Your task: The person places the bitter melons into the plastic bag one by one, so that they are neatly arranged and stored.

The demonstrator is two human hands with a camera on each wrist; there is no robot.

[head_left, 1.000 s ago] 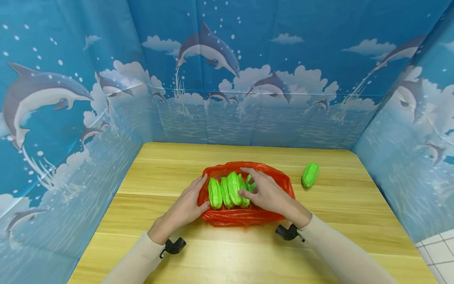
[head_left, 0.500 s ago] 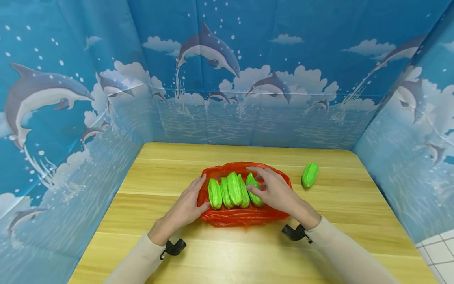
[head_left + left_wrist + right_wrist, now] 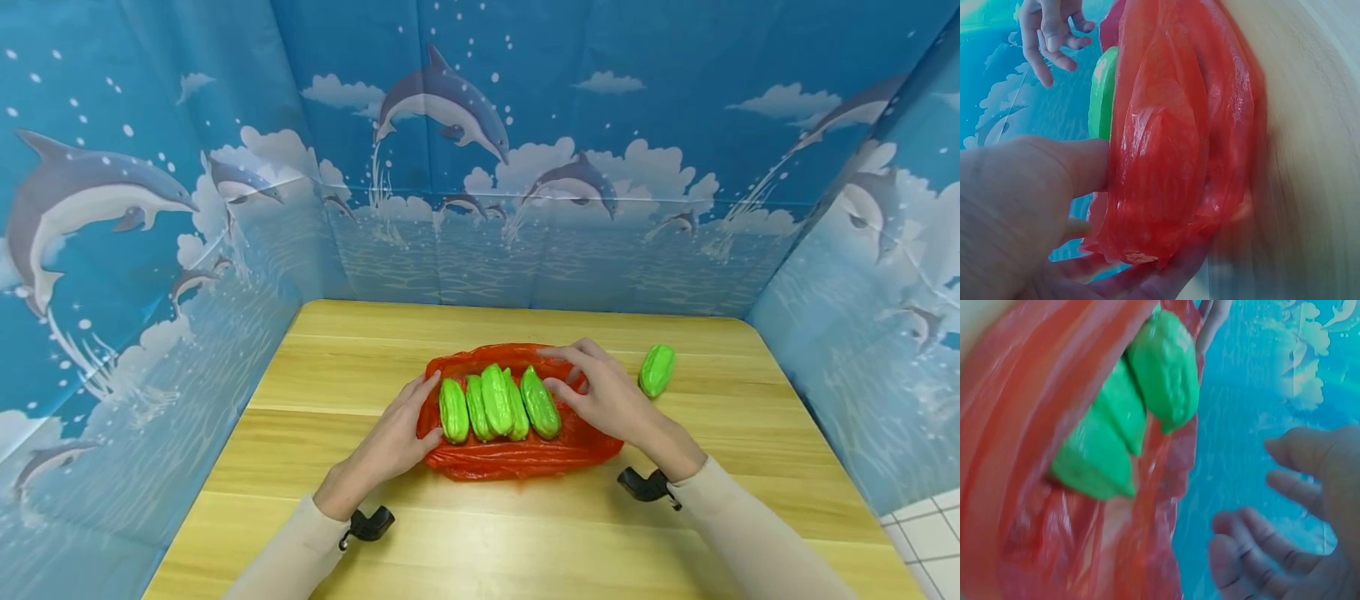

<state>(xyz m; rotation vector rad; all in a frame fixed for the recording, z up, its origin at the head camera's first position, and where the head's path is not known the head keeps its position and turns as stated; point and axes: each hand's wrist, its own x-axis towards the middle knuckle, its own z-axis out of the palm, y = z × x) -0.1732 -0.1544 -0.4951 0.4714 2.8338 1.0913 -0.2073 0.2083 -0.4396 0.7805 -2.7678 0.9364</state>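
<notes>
Several bright green, ridged bitter melons, which look like models, lie side by side in a red plastic bag (image 3: 517, 461) whose mouth is spread wide. The rightmost melon (image 3: 540, 403) leans a little apart from the others. My left hand (image 3: 390, 437) holds the bag's left end; in the left wrist view the thumb lies at the rim and the fingers reach under the red plastic (image 3: 1160, 144). Over the bag's right part hovers my right hand (image 3: 603, 396), fingers loosely bent with nothing between them. The right wrist view shows it apart from the melons (image 3: 1166, 369).
One more green bitter melon (image 3: 657, 371) lies on the wooden table (image 3: 487, 533), right of the bag and beyond my right hand. A blue dolphin-print curtain (image 3: 480, 250) encloses the back and sides. Each wrist carries a small black camera mount (image 3: 643, 484).
My right hand has moved rightward, away from the melons, and uncovered the rightmost one in the bag. My left hand stays at the bag's left end.
</notes>
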